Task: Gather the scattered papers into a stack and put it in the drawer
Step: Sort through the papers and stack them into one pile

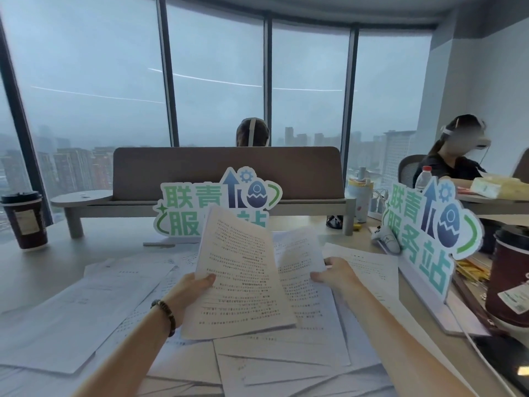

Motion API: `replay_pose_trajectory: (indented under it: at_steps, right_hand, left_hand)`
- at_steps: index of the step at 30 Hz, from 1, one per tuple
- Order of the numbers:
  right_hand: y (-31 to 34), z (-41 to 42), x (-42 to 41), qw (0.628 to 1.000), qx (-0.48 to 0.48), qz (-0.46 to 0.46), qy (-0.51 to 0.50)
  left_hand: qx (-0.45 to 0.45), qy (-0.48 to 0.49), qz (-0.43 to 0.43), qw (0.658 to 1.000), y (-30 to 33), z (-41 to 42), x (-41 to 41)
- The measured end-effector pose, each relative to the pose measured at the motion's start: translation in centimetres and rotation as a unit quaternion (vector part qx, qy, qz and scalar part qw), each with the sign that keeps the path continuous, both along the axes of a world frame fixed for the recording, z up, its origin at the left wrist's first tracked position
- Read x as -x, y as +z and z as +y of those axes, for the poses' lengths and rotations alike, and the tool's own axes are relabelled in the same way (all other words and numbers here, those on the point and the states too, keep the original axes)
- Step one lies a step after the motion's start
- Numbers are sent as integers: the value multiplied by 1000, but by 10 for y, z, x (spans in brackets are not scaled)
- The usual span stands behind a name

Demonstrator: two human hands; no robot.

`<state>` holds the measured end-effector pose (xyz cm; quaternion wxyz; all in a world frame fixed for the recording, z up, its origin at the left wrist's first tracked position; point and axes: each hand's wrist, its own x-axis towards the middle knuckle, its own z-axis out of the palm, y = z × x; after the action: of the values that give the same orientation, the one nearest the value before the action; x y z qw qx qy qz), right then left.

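Several printed white sheets lie scattered and overlapping across the desk (pixel 37 270). My left hand (pixel 191 290), with a bead bracelet on the wrist, grips the left edge of a raised printed sheet (pixel 240 270) that tilts up above the desk. My right hand (pixel 335 275) pinches the right edge of a second sheet (pixel 297 262), which lies just behind and to the right of the first. More loose papers (pixel 86 310) spread to the left and papers (pixel 286 365) lie under my forearms. No drawer is in view.
A dark paper cup (pixel 24 220) stands at the far left. Two green-and-white cut-out signs (pixel 191 207) (pixel 429 233) stand behind and right of the papers. A brown cup (pixel 506 276) sits at the right edge. A desk divider (pixel 226 173) and two seated persons are beyond.
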<state>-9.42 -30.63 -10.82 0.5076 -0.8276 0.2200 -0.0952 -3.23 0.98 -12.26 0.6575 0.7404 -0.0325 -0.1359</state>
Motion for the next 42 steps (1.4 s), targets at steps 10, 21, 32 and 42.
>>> replay_pose_trajectory:
  at_steps: [10, 21, 32, 42]
  right_hand:
    - [14, 0, 1, 997, 35, -10, 75]
    - [3, -9, -5, 997, 50, -11, 52]
    - [7, -8, -7, 997, 15, 7, 79]
    - [96, 24, 2, 988, -17, -100, 116]
  left_hand:
    - [-55, -7, -22, 998, 3, -2, 1]
    - [-110, 23, -38, 993, 8, -1, 2]
    - [-127, 35, -36, 991, 17, 7, 4]
    - [-165, 27, -61, 984, 22, 3, 15]
